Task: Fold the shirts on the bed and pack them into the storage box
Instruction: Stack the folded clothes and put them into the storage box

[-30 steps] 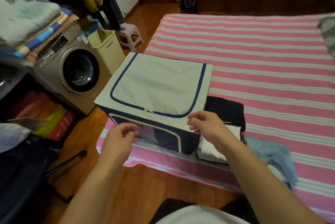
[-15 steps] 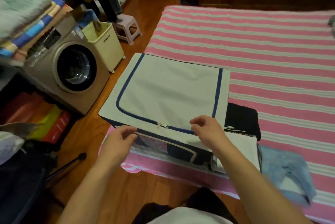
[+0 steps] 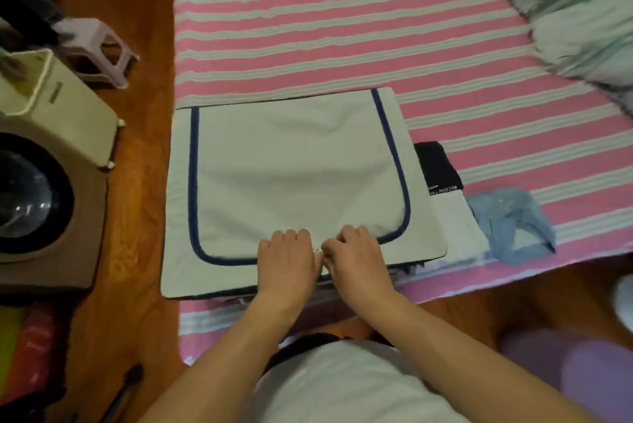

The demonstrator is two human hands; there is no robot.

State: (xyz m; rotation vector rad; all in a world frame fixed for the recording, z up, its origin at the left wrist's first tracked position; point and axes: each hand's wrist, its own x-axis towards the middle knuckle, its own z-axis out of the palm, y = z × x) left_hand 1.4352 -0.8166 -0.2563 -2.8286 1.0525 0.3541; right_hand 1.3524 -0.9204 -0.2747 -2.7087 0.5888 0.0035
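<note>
On the storage box (image 3: 294,179) lid, both hands (image 3: 322,253) pinch its zipper pulls (image 3: 318,251).

bed (image 3: 342,28) pink/white striped sheet | on it: storage box (image 3: 291,165) near edge, folded black/white shirt (image 3: 445,189) beside, blue shirt (image 3: 510,224), pillow (image 3: 582,28)

A pale grey storage box (image 3: 294,162) trimmed in navy is seen on a pink-and-white striped bed (image 3: 342,28), beside black (image 3: 436,165), white (image 3: 457,227) and light blue (image 3: 510,224) shirts.
</note>
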